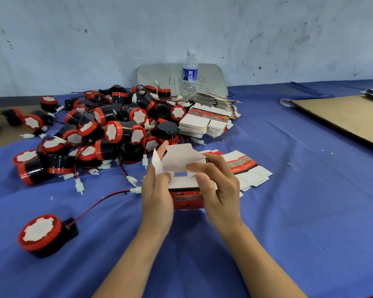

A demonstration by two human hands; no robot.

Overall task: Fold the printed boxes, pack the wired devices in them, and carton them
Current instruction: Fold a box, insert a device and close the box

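Observation:
Both hands hold a red and white printed box (186, 197) above the blue cloth, its white flaps (178, 160) standing open at the top. My left hand (157, 196) grips its left side. My right hand (219, 190) grips the right side, fingers pressing on a flap. One red and black wired device (42, 234) lies alone at the lower left, its red wire running to a white plug (136, 190) by my left hand. A large heap of the same devices (108, 130) fills the left back. Flat printed boxes (246, 168) lie just behind my right hand.
Stacks of flat boxes (205, 123) sit behind the heap, beside a water bottle (190, 76) and a grey pad (159, 79) against the wall. A brown cardboard sheet (349, 119) lies at the right, with a tape roll (286, 102) at its corner.

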